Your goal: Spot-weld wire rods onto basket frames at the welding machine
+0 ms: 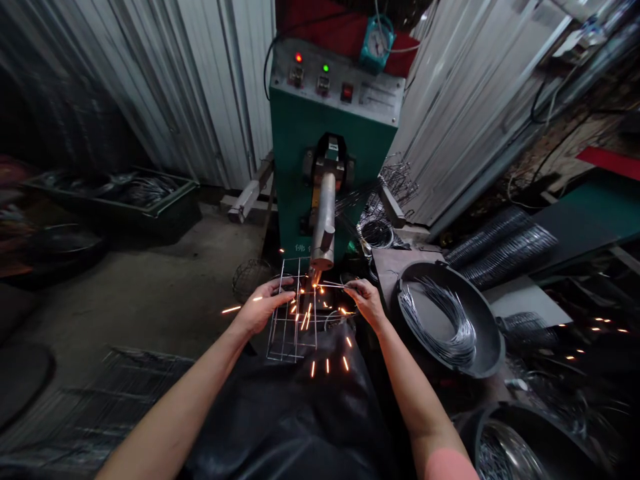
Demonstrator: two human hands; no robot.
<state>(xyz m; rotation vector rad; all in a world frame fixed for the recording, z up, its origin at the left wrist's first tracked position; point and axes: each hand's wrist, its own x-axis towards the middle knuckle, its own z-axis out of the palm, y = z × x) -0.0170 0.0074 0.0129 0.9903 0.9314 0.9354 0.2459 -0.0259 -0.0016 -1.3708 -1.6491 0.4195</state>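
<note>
A green spot welding machine [330,133] stands in front of me, its metal electrode arm [324,227] pointing down. Under its tip lies a wire mesh grid [293,320], and orange sparks fly out from the contact point. My left hand [263,307] grips the left side of the grid. My right hand [367,300] pinches a thin wire [333,285] and holds it across the grid at the electrode tip. A black apron [290,413] covers my lap below the grid.
A black round pan [487,347] with curved wires sits at my right, another pan [530,447] nearer. Mesh rolls [500,247] lie behind. A dark crate [120,193] of wire parts stands at left; flat mesh sheets [100,400] lie on the floor.
</note>
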